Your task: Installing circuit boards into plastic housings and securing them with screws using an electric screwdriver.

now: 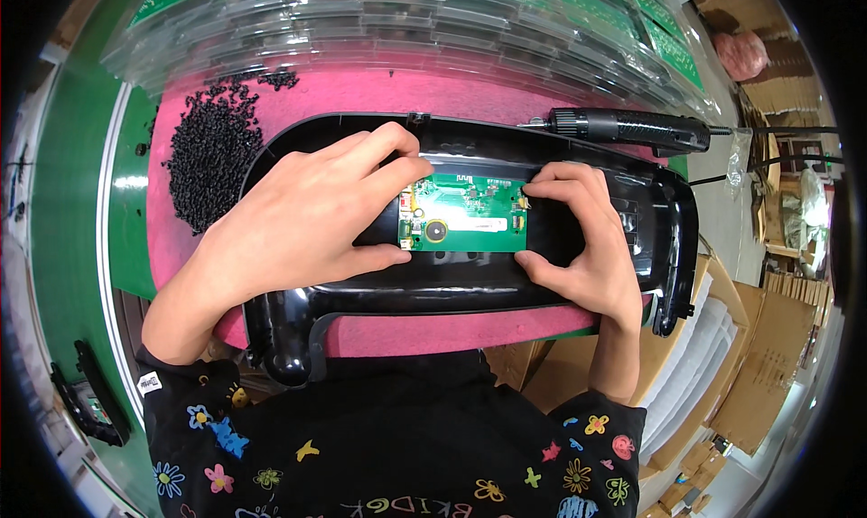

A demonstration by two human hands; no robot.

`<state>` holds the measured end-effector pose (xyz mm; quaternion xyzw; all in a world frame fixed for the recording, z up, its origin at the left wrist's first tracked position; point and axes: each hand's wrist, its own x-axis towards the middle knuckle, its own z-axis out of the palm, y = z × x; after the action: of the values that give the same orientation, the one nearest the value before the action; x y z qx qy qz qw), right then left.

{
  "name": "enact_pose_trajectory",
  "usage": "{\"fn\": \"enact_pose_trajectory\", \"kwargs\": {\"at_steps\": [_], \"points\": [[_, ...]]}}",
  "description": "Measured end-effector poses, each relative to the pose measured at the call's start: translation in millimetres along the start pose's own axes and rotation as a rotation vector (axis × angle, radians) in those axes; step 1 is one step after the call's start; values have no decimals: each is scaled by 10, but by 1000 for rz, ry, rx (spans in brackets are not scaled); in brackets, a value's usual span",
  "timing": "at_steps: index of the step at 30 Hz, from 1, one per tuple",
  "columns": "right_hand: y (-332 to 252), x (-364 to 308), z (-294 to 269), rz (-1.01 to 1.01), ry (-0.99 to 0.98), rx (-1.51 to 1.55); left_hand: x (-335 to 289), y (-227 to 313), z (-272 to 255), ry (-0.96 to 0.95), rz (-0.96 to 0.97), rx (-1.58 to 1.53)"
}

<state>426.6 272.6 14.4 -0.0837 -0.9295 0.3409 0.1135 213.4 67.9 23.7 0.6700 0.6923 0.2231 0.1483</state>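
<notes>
A green circuit board (pixel 483 211) with a round dark part near its lower left sits over the hollow of a glossy black plastic shell (pixel 406 297). My left hand (pixel 330 197) pinches the board's left end, thumb at the lower corner and fingers at the upper one. At the opposite end my right hand (pixel 587 233) grips the right edge between thumb and fingertips. Whether the board rests on the shell's floor or is held just above it, I cannot tell. The shell lies hollow side up on a pink mat (pixel 406 333).
A heap of small black screws or similar bits (pixel 214 152) is at the left. Behind the shell lies a black electric screwdriver (pixel 632 128). Stacked clear trays (pixel 406 35) with green boards stand at the back. An open carton (pixel 695 346) is at the right.
</notes>
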Motion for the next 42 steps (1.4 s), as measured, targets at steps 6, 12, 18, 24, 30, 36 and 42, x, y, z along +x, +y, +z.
{"fn": "enact_pose_trajectory", "kwargs": {"at_steps": [6, 12, 18, 24, 30, 36, 42], "points": [[-36, 13, -8, 8, -20, -7, -8, 1, -31, -6, -10, -17], [-55, 8, -9, 34, -32, -31, -37, -43, -2, 14, 13, -51], [-86, -3, -27, 57, -47, -25, -45, -42, -7, 6, 26, -54], [-42, 16, -40, 9, -76, -79, -56, -59, -20, -24, 22, -41], [-138, 46, -39, 48, -90, -65, -72, -84, 8, -16, 36, -22], [-213, 30, -70, 110, -116, -84, -118, -113, 63, 77, 126, -9], [61, -66, -488, 207, 323, -291, -198, -110, -193, 140, 69, 5]]}}
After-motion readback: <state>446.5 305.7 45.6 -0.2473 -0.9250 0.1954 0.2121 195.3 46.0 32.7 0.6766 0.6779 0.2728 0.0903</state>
